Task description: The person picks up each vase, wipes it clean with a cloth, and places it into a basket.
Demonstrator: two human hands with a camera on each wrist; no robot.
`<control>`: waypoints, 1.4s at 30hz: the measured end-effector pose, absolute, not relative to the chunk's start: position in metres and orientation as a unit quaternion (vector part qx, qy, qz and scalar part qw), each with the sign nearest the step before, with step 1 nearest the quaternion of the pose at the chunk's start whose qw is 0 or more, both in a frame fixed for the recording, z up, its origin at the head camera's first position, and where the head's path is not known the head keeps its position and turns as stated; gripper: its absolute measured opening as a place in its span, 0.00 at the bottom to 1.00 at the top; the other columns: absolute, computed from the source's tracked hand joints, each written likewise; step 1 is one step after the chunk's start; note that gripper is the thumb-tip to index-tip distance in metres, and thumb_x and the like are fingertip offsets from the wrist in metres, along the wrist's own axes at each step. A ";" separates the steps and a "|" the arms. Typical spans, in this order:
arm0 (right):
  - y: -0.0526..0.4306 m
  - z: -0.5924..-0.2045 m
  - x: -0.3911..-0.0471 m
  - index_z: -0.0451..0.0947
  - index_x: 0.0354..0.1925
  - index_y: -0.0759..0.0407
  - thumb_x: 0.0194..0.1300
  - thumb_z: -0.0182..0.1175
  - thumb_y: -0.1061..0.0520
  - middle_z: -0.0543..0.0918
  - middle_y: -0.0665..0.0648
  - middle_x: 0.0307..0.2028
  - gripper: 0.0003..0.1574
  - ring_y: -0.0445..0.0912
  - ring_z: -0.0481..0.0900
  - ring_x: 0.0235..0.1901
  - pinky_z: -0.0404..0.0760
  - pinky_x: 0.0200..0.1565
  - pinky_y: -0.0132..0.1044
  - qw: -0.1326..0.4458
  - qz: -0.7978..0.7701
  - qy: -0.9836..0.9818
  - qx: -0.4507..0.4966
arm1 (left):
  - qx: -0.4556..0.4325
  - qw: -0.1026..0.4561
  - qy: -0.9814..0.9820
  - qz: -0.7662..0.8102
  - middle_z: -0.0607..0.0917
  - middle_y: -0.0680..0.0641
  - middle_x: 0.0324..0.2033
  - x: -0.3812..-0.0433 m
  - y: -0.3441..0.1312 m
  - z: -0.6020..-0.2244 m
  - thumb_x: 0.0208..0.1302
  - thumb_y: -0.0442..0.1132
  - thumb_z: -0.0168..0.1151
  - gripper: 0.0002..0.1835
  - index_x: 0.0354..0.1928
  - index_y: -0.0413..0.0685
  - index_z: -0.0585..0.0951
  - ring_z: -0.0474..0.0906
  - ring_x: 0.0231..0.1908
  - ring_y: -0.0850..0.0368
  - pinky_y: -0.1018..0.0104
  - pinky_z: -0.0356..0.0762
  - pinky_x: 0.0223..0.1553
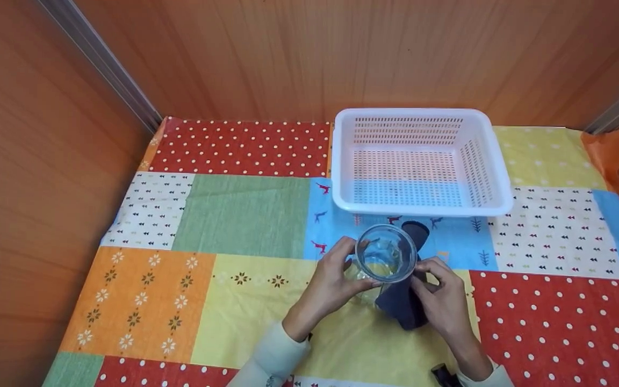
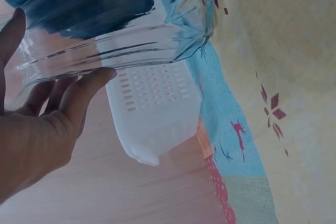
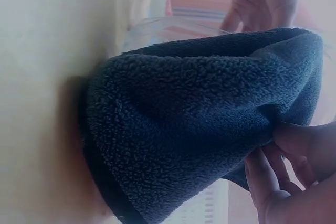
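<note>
Wood-grain panels [image 1: 288,59] enclose a patchwork-covered tabletop [image 1: 239,215]. The left hand [image 1: 332,277] grips one clear glass jar [image 1: 384,255] by its left side, mouth up, long axis roughly upright, between the two hands; the right hand [image 1: 443,294] pinches one dark blue-grey fleecy towel [image 1: 403,307] at the jar's right side. Just beyond sits one white perforated plastic basket [image 1: 422,208].

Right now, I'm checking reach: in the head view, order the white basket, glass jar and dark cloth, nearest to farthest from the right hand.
1. Dark cloth: pinched by the right hand.
2. Glass jar: just left of that hand.
3. White basket: farther forward.
</note>
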State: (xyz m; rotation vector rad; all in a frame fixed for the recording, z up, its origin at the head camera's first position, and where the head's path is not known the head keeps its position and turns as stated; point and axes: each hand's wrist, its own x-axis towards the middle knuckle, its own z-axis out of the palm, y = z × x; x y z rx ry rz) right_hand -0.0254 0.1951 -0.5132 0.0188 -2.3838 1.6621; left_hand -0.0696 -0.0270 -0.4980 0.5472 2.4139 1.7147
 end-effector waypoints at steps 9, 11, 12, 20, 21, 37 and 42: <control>0.199 -0.533 -0.026 0.83 0.39 0.69 0.60 0.66 0.81 0.84 0.62 0.41 0.13 0.34 0.81 0.43 0.83 0.44 0.22 0.094 0.559 -0.824 -0.010 | 0.182 0.060 0.800 0.568 0.81 0.51 0.53 -0.070 -0.026 -0.497 0.54 0.33 0.83 0.30 0.57 0.51 0.79 0.80 0.58 0.52 0.41 0.82 0.60; 0.200 -0.536 -0.026 0.83 0.39 0.69 0.60 0.65 0.81 0.84 0.63 0.41 0.13 0.33 0.80 0.43 0.83 0.44 0.23 0.088 0.553 -0.828 -0.015 | 0.182 0.061 0.799 0.570 0.81 0.52 0.53 -0.070 -0.026 -0.497 0.54 0.33 0.83 0.30 0.57 0.52 0.79 0.80 0.59 0.49 0.41 0.82 0.60; 0.201 -0.537 -0.026 0.83 0.39 0.69 0.60 0.65 0.81 0.84 0.63 0.41 0.13 0.33 0.80 0.43 0.83 0.44 0.23 0.086 0.549 -0.831 -0.017 | 0.181 0.062 0.799 0.570 0.81 0.52 0.54 -0.070 -0.026 -0.497 0.55 0.33 0.83 0.30 0.57 0.52 0.79 0.80 0.59 0.49 0.42 0.82 0.60; 0.199 -0.535 -0.025 0.83 0.39 0.68 0.61 0.66 0.80 0.85 0.63 0.41 0.13 0.34 0.81 0.44 0.85 0.45 0.26 0.094 0.541 -0.836 -0.016 | 0.178 0.071 0.794 0.577 0.80 0.52 0.55 -0.069 -0.026 -0.499 0.56 0.36 0.83 0.32 0.62 0.54 0.78 0.79 0.59 0.50 0.43 0.81 0.61; 0.199 -0.534 -0.025 0.83 0.39 0.68 0.61 0.66 0.81 0.85 0.63 0.41 0.13 0.34 0.81 0.43 0.84 0.45 0.26 0.095 0.545 -0.833 -0.016 | 0.177 0.072 0.793 0.578 0.80 0.53 0.55 -0.069 -0.026 -0.499 0.56 0.37 0.83 0.32 0.62 0.55 0.78 0.79 0.60 0.50 0.44 0.81 0.62; 0.193 -0.509 -0.024 0.84 0.39 0.68 0.59 0.66 0.82 0.82 0.52 0.39 0.15 0.36 0.81 0.44 0.85 0.47 0.27 0.122 0.564 -0.817 0.009 | 0.191 0.051 0.801 0.565 0.80 0.51 0.54 -0.068 -0.026 -0.501 0.56 0.37 0.83 0.32 0.62 0.53 0.78 0.80 0.59 0.51 0.50 0.83 0.60; 0.193 -0.511 -0.024 0.84 0.39 0.69 0.59 0.65 0.83 0.82 0.53 0.39 0.15 0.36 0.80 0.44 0.83 0.47 0.24 0.121 0.563 -0.818 0.004 | 0.194 0.045 0.802 0.564 0.80 0.50 0.54 -0.068 -0.026 -0.500 0.55 0.36 0.83 0.32 0.61 0.51 0.79 0.80 0.58 0.49 0.48 0.84 0.58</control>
